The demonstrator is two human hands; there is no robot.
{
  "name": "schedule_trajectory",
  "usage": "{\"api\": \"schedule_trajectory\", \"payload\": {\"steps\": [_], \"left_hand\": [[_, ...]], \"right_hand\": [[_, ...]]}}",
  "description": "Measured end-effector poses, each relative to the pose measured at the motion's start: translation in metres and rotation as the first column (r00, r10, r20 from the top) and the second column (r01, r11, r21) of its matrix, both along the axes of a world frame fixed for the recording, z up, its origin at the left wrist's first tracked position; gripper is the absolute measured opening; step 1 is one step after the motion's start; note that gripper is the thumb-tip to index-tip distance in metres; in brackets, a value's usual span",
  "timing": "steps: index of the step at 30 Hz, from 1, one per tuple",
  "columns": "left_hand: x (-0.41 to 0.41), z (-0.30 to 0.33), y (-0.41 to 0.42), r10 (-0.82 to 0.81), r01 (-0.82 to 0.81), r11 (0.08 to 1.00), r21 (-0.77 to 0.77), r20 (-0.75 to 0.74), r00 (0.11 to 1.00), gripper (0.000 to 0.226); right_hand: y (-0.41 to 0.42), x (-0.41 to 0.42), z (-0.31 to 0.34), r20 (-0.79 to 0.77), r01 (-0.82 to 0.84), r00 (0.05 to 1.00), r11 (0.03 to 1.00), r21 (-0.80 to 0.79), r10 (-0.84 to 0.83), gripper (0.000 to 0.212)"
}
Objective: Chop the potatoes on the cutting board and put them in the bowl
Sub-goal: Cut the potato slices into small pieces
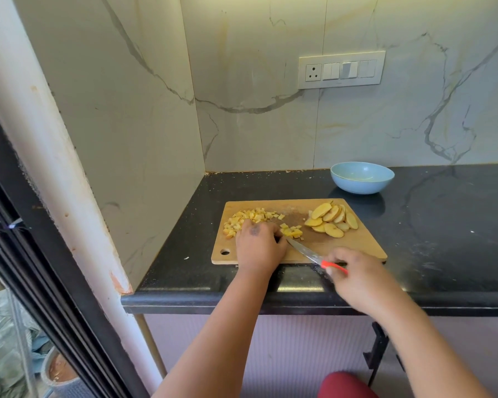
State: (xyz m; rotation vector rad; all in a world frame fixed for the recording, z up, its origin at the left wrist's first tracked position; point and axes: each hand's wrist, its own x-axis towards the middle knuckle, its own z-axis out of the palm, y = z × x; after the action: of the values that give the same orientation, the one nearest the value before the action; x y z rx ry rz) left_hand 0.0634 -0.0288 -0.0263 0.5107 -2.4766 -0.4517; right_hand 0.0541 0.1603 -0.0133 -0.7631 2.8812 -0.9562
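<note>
While we're looking down from the head cam, our left hand (259,248) is pressing on the cutting board (354,248), fingers curled beside the diced potato (250,218). Our right hand (357,278) is gripping the red-handled knife (314,255), its tip beside the cubes. Potato slices (332,221) are lying on the board's right; the blue bowl (362,178) is sitting behind on the desk (443,225).

One head-worn view looks forward and down over the counter (443,225).
</note>
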Motion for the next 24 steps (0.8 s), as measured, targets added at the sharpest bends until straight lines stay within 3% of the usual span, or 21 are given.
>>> {"api": "schedule_trajectory", "payload": {"steps": [4,7,10,13,16,17,19,21,24], "left_hand": [[-0.001,-0.001,-0.001,-0.014,0.014,1.000,-0.001,-0.039,0.999,0.015],[-0.002,-0.003,-0.004,-0.009,0.011,0.999,0.031,-0.071,0.997,0.008],[-0.002,-0.002,-0.006,0.031,-0.026,0.998,0.052,-0.093,0.995,0.004],[-0.003,-0.002,-0.005,0.053,-0.044,0.996,0.075,-0.123,0.991,0.015],[-0.001,-0.004,-0.005,-0.131,0.129,0.991,-0.024,-0.145,0.981,0.031],[-0.001,-0.005,-0.004,-0.257,0.247,0.962,-0.115,-0.092,0.962,0.039],[-0.001,-0.006,0.003,-0.411,0.438,0.872,-0.219,0.160,0.898,0.049],[-0.005,-0.008,0.008,-0.354,0.456,0.856,-0.243,0.367,0.860,0.052],[-0.016,-0.003,0.009,-0.192,0.354,0.898,-0.263,0.489,0.851,0.058]], "right_hand": [[0.042,-0.022,0.020,0.344,-0.003,0.936,0.982,-0.189,0.069,0.013],[0.044,-0.044,0.028,0.403,0.071,0.912,0.944,-0.323,0.069,0.013],[0.015,-0.060,0.026,0.319,0.064,0.942,0.883,-0.465,0.100,0.013],[-0.020,-0.068,0.007,0.082,0.045,0.997,0.836,-0.547,0.000,0.011],[-0.031,-0.073,-0.012,-0.059,0.108,0.983,0.808,-0.580,-0.174,0.014],[-0.030,-0.076,-0.015,-0.057,0.118,0.980,0.781,-0.614,-0.193,0.014],[-0.028,-0.080,-0.019,-0.039,0.140,0.976,0.752,-0.645,-0.215,0.012],[-0.026,-0.082,-0.022,-0.059,0.123,0.977,0.770,-0.626,-0.205,0.010],[-0.026,-0.081,-0.023,-0.090,0.082,0.983,0.826,-0.558,-0.158,0.013]]}}
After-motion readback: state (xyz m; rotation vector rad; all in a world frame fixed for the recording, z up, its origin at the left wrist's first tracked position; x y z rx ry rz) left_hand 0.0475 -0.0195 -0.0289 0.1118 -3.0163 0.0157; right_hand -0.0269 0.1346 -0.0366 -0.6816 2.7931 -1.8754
